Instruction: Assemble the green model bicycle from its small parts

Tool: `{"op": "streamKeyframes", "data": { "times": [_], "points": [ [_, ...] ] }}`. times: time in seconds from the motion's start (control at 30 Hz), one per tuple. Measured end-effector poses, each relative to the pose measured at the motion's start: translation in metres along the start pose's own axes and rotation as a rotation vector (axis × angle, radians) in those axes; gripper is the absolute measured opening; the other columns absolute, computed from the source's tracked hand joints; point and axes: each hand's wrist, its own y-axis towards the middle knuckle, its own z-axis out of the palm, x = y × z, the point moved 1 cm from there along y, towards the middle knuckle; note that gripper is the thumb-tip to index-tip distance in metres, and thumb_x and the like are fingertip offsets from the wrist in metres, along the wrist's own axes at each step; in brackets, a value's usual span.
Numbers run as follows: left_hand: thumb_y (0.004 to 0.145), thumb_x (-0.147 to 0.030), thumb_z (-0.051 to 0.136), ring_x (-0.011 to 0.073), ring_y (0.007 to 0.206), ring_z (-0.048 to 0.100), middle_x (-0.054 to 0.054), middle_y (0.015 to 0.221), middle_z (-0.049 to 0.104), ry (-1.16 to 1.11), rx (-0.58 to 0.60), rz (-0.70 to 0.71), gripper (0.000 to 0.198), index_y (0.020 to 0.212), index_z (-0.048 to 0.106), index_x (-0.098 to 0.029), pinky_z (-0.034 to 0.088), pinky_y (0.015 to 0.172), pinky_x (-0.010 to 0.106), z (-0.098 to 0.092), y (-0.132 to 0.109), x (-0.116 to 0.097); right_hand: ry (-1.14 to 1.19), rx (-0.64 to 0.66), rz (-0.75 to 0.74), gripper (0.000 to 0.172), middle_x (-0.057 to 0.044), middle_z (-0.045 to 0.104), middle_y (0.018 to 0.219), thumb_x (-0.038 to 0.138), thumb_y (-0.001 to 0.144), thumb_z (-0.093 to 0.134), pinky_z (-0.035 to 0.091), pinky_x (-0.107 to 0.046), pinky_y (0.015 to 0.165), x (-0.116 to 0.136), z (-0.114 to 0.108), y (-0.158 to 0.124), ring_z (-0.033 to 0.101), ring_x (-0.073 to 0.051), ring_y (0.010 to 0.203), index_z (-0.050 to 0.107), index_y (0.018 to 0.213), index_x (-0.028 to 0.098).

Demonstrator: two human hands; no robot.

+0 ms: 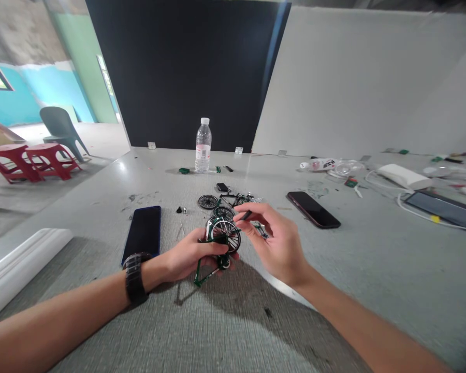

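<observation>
My left hand (188, 254), with a black watch on its wrist, is closed around a green miniature bicycle (205, 277). Its spoked wheel (232, 239) stands up beside my thumb. Just above and to the right of that wheel, my right hand (281, 241) pinches a small black stick-like piece (246, 215) between thumb and fingertips. Whether the piece touches the bicycle I cannot tell. Behind the hands lie a loose spoked wheel (208, 202) and a small dark bicycle frame (227, 199). Green parts (261, 229) are partly hidden behind my right fingers.
A blue-edged phone (142, 233) lies left, another phone (314, 209) right. A clear bottle (203, 147) stands at the back before a black panel (190, 72). Small black parts (179, 210) lie left of the wheels. A white bar (23, 269) rests far left; a cabled device (448, 207) far right.
</observation>
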Motion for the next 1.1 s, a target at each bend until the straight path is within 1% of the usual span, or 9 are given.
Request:
{"op": "streamKeyframes", "data": {
  "times": [0.13, 0.3, 0.4, 0.5, 0.63, 0.77, 0.87, 1.0, 1.1],
  "points": [
    [0.081, -0.028, 0.071, 0.0191, 0.078, 0.067, 0.014, 0.097, 0.069, 0.027, 0.013, 0.004, 0.027, 0.099, 0.065, -0.009, 0.052, 0.061, 0.027, 0.0020, -0.0002, -0.0011, -0.028, -0.022, -0.052, 0.020, 0.001, 0.069, 0.092, 0.020, 0.091, 0.064, 0.054, -0.030, 0.075, 0.0009, -0.0013, 0.0017, 0.064, -0.013, 0.077, 0.061, 0.109, 0.026],
    [0.081, -0.029, 0.071, 0.0191, 0.078, 0.067, 0.012, 0.095, 0.069, 0.045, 0.014, 0.007, 0.026, 0.099, 0.065, -0.010, 0.052, 0.061, 0.028, 0.0026, -0.0012, -0.0017, -0.045, 0.008, -0.155, 0.022, 0.000, 0.069, 0.091, 0.016, 0.091, 0.062, 0.053, -0.032, 0.074, 0.0045, -0.0030, 0.0026, 0.065, -0.015, 0.082, 0.064, 0.110, 0.028],
    [0.082, -0.029, 0.070, 0.0196, 0.079, 0.067, 0.012, 0.097, 0.069, 0.046, 0.014, 0.007, 0.027, 0.100, 0.065, -0.010, 0.052, 0.061, 0.027, 0.0012, -0.0010, -0.0008, -0.035, -0.003, -0.135, 0.024, -0.001, 0.070, 0.091, 0.017, 0.092, 0.060, 0.054, -0.033, 0.074, 0.0047, -0.0041, 0.0017, 0.066, -0.016, 0.083, 0.065, 0.113, 0.028],
    [0.081, -0.028, 0.070, 0.0201, 0.080, 0.068, 0.014, 0.100, 0.069, 0.035, 0.009, 0.005, 0.028, 0.101, 0.064, -0.010, 0.052, 0.062, 0.028, -0.0004, 0.0001, 0.0004, -0.029, -0.016, -0.082, 0.027, -0.001, 0.072, 0.095, 0.015, 0.094, 0.058, 0.055, -0.034, 0.079, 0.0033, -0.0044, 0.0001, 0.067, -0.016, 0.087, 0.063, 0.117, 0.027],
    [0.080, -0.028, 0.071, 0.0213, 0.079, 0.068, 0.015, 0.098, 0.069, 0.022, 0.001, -0.004, 0.029, 0.100, 0.064, -0.008, 0.052, 0.061, 0.029, -0.0012, 0.0013, 0.0015, 0.025, 0.030, -0.030, 0.026, -0.001, 0.072, 0.098, 0.014, 0.096, 0.051, 0.054, -0.033, 0.084, 0.0024, -0.0036, -0.0004, 0.067, -0.015, 0.093, 0.059, 0.119, 0.025],
    [0.081, -0.027, 0.071, 0.0204, 0.078, 0.068, 0.014, 0.098, 0.069, 0.018, 0.011, 0.011, 0.028, 0.101, 0.064, -0.008, 0.052, 0.060, 0.028, -0.0010, 0.0008, 0.0015, 0.001, 0.031, -0.086, 0.023, -0.003, 0.069, 0.103, 0.016, 0.095, 0.055, 0.054, -0.034, 0.082, 0.0043, -0.0038, 0.0017, 0.065, -0.016, 0.094, 0.061, 0.115, 0.025],
    [0.082, -0.027, 0.070, 0.0201, 0.079, 0.069, 0.013, 0.098, 0.069, 0.016, 0.022, 0.008, 0.026, 0.102, 0.065, -0.010, 0.053, 0.061, 0.027, -0.0013, 0.0004, 0.0017, 0.009, -0.006, -0.120, 0.019, -0.002, 0.068, 0.098, 0.016, 0.093, 0.059, 0.055, -0.032, 0.078, 0.0044, -0.0039, 0.0022, 0.065, -0.015, 0.089, 0.064, 0.108, 0.027],
    [0.082, -0.027, 0.070, 0.0206, 0.079, 0.069, 0.014, 0.097, 0.070, 0.014, 0.009, 0.000, 0.025, 0.099, 0.065, -0.009, 0.053, 0.061, 0.027, -0.0020, 0.0010, 0.0019, 0.033, 0.002, -0.038, 0.026, -0.002, 0.070, 0.100, 0.015, 0.096, 0.052, 0.055, -0.035, 0.084, 0.0025, -0.0031, 0.0004, 0.067, -0.016, 0.093, 0.061, 0.118, 0.027],
    [0.083, -0.026, 0.070, 0.0199, 0.078, 0.069, 0.014, 0.097, 0.069, 0.025, 0.012, 0.007, 0.024, 0.099, 0.065, -0.009, 0.053, 0.060, 0.027, -0.0017, 0.0011, 0.0020, -0.001, 0.020, -0.066, 0.028, -0.003, 0.070, 0.105, 0.015, 0.096, 0.051, 0.054, -0.037, 0.086, 0.0034, -0.0033, -0.0001, 0.066, -0.017, 0.098, 0.060, 0.120, 0.027]
  ]
}}
